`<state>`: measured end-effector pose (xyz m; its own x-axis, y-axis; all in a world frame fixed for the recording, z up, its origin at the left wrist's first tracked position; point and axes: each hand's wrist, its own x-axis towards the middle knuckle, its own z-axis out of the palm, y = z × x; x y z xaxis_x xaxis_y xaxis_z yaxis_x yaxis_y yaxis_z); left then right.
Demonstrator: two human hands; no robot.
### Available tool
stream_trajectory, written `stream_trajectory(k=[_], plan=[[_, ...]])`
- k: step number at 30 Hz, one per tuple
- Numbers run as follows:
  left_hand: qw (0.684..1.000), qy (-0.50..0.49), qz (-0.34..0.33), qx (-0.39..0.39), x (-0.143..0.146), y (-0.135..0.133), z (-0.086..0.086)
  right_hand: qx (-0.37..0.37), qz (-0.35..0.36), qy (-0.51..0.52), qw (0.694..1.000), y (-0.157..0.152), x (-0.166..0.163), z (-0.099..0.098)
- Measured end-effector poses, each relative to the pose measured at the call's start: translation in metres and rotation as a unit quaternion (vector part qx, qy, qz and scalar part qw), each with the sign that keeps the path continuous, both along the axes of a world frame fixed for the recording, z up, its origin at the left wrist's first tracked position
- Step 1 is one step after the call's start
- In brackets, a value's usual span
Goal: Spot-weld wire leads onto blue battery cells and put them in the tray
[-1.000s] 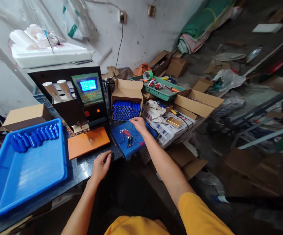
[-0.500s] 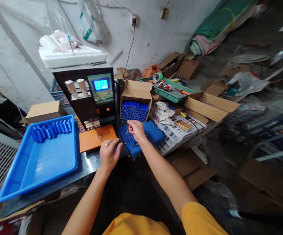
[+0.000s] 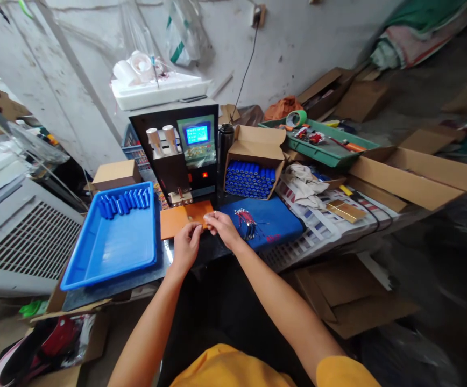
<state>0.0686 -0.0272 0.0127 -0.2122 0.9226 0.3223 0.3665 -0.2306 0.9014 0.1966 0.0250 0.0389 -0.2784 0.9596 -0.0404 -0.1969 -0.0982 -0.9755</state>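
My left hand point(image 3: 187, 244) is closed in a pinch at the front edge of an orange board point(image 3: 172, 223). Just to its right, my right hand point(image 3: 222, 228) pinches too, its fingertips over the board's right part. Whatever lies between the fingers is too small to make out. Behind the board stands a black spot welder point(image 3: 164, 166) with a lit blue screen and two electrode tips low at its front. On a blue mat point(image 3: 285, 215) to the right rests a bundle of thin red and black wires point(image 3: 247, 221).
A blue tray point(image 3: 108, 269) on the left holds a row of blue cylindrical cells point(image 3: 124, 203). Behind the mat, an open carton point(image 3: 257, 148) is stacked with more cells. A black bottle point(image 3: 226, 142) stands beside it. Farther right are a green tray point(image 3: 322, 153) and a cardboard box point(image 3: 419, 177).
My right hand has moved left from the blue mat to the orange board, beside my left hand. My left fingers have closed from a loose spread. The view has turned left.
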Motion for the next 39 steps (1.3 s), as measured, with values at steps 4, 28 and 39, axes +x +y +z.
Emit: stream_trajectory(k=[4,28,39], plan=[[0.997,0.016,-0.052,-0.054,-0.02,0.0,0.009,0.065,0.07,-0.062,0.993,-0.001,-0.007,-0.005],[0.856,0.353,0.306,-0.223,-0.21,0.104,0.016,0.188,-0.025,-0.148,0.971,0.03,-0.039,-0.033],[0.998,0.009,0.041,-0.043,-0.128,0.048,0.02,0.058,-0.021,-0.004,0.998,0.035,-0.035,-0.021]])
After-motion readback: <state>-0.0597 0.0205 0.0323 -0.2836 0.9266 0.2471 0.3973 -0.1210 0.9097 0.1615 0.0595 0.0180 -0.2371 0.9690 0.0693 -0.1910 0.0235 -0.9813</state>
